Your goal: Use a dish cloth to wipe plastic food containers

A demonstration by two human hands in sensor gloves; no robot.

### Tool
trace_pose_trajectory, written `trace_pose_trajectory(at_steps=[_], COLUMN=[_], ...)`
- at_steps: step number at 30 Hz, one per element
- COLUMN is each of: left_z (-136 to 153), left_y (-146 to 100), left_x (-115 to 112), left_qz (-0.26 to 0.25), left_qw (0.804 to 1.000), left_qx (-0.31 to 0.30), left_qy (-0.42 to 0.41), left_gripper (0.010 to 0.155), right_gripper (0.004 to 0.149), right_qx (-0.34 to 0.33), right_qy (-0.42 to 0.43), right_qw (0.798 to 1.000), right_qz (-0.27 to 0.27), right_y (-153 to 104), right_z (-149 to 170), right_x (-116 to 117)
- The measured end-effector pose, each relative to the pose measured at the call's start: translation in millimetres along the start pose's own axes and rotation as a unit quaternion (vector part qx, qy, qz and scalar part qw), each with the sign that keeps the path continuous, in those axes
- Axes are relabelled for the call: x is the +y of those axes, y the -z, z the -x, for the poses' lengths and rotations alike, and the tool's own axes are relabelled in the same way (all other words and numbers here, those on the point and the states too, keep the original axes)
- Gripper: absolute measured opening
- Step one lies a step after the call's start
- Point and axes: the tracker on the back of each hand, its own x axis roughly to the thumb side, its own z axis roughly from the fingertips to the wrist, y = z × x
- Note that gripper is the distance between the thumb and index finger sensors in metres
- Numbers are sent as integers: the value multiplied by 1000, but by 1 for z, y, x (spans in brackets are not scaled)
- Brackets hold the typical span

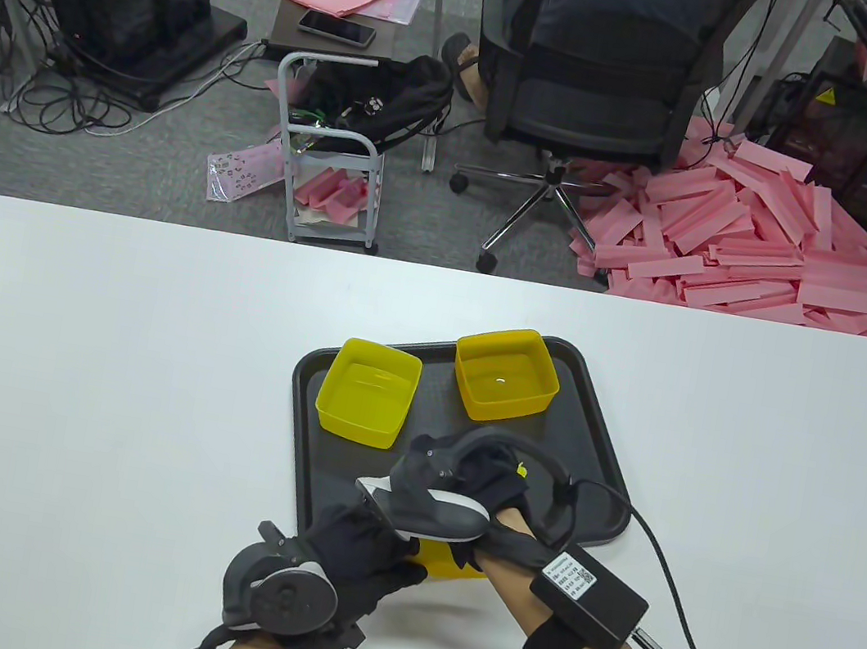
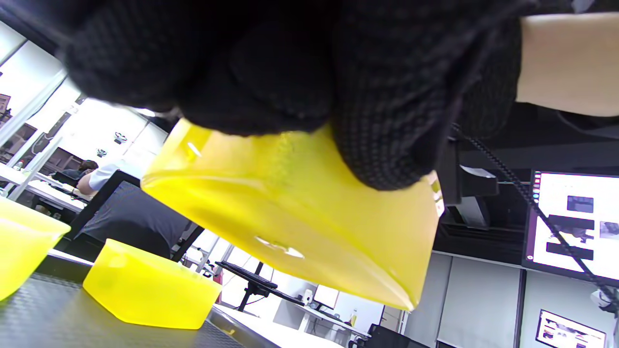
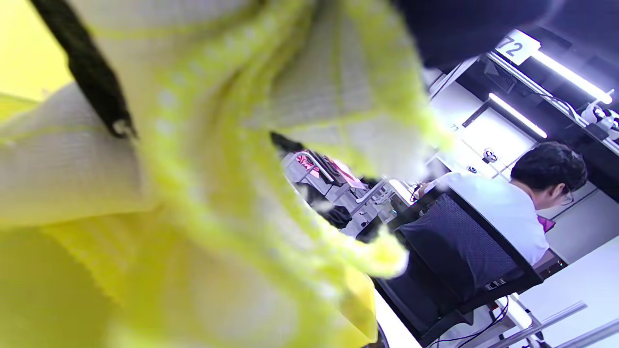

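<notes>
Low in the centre of the table view, the left hand [image 1: 350, 551] gripped a yellow plastic container [image 2: 300, 217], lifted clear of the black tray [image 1: 596, 443]. The right hand [image 1: 486, 507] clutched the yellow-and-white dish cloth [image 3: 203, 159] at it (mostly hidden from above). Two more yellow containers [image 1: 366, 402] [image 1: 505, 375] sat on the tray's upper half.

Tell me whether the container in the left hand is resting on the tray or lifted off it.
Lifted. In the left wrist view the held yellow container hangs tilted above the tray, gripped by the left hand.
</notes>
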Motion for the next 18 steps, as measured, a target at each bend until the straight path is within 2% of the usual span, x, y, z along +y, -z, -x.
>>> trace_pose_trajectory(at_steps=[6,11,18], left_z=[3,2,1], left_y=[1,1,2], left_x=[0,-3,-6], left_qz=[0,7,9], left_qw=[1000,1000,999], left_qx=[17,20,25], left_qy=[12,17,19], left_gripper=[43,43,43], right_gripper=[49,45,44], right_qx=[-24,-42,-90], right_qy=[-11,-11,8], right_qw=[1000,997,980], right_qz=[8,-70,-179], right_y=[-13,-12,-7], right_z=[7,5,6], right_x=[4,7,13])
